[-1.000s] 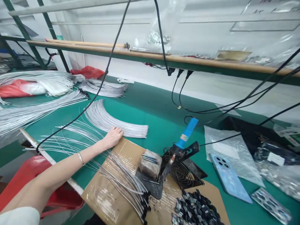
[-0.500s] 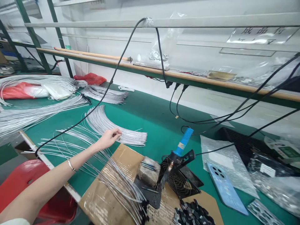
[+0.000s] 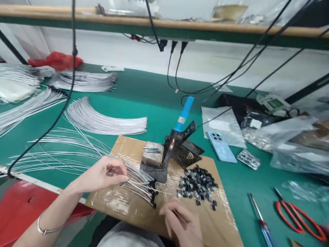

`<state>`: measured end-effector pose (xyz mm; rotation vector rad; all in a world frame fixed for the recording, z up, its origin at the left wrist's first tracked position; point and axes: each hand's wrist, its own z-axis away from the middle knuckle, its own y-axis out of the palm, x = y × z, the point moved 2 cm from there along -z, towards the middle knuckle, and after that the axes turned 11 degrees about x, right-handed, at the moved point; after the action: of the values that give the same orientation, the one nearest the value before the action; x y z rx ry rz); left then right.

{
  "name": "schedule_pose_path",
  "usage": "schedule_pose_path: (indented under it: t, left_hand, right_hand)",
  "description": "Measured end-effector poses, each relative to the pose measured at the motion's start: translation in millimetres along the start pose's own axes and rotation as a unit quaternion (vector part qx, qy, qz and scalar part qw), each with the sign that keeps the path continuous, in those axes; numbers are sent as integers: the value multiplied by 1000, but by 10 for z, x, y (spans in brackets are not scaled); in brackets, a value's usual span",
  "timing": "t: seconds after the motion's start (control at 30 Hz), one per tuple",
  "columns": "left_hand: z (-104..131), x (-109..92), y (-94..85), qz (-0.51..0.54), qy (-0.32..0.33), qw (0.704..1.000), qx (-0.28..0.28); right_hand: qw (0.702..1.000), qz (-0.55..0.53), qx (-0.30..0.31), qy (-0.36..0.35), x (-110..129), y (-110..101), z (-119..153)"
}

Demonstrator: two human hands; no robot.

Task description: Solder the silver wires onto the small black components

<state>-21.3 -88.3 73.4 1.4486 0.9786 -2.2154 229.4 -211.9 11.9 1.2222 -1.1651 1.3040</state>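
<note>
Thumb and fingers of my left hand (image 3: 115, 173) pinch a thin white wire (image 3: 163, 192), which stretches rightward over the cardboard to my right hand. My right hand (image 3: 181, 219) is curled and somewhat blurred at the wire's end, and a fine strand shows along its fingers. Below and between the hands lies a loose bundle of white wires (image 3: 138, 192) ending in black connectors (image 3: 153, 193). A heap of small black connector pieces (image 3: 197, 183) sits just beyond my right hand. Behind, a neat fan of white wires (image 3: 110, 123) rests on the green table.
A soldering iron with a blue handle (image 3: 185, 111) leans in its black stand (image 3: 160, 173), near a sponge block (image 3: 153, 154). On the right are a phone (image 3: 222, 147), a screwdriver (image 3: 262, 219) and red-handled scissors (image 3: 298, 218). A black cable (image 3: 73, 51) hangs at left.
My left hand has drawn back from the fan of wires toward me, bringing a wire over the cardboard. My right hand has come into view, and the view has tilted down and rightward.
</note>
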Motion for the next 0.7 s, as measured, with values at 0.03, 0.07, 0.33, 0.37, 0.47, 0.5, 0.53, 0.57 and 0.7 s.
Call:
schedule_pose_path:
  t: [0.03, 0.07, 0.33, 0.37, 0.47, 0.5, 0.53, 0.57, 0.7]
  left_hand:
    - [-14, 16, 80, 6, -4, 1000, 4]
    - [-27, 29, 149, 7, -7, 1000, 4]
    - [-48, 25, 283, -31, -21, 999, -7]
    - [-40, 22, 257, -35, -19, 999, -11]
    - [-21, 18, 173, -49, -19, 999, -11]
    - [-19, 21, 150, -51, -21, 998, -6]
    - [-20, 25, 132, -50, -24, 998, 2]
    - [-23, 33, 118, -46, -27, 999, 12]
    - [-35, 83, 82, -21, -24, 999, 39]
  right_hand:
    - [1000, -20, 18, 12, -25, 59, -58]
    - [999, -35, 21, 28, -43, 105, -117]
    - [996, -49, -12, 73, -133, 136, -252]
    - [996, -50, -20, 72, -144, 109, -243]
    - [995, -53, -42, 72, -148, 27, -222]
    - [995, -54, -48, 73, -138, 6, -217]
    - [995, -53, -53, 73, -124, -10, -213]
    - [995, -52, -55, 72, -108, -22, -210]
    - [997, -31, -54, 54, -50, -37, -203]
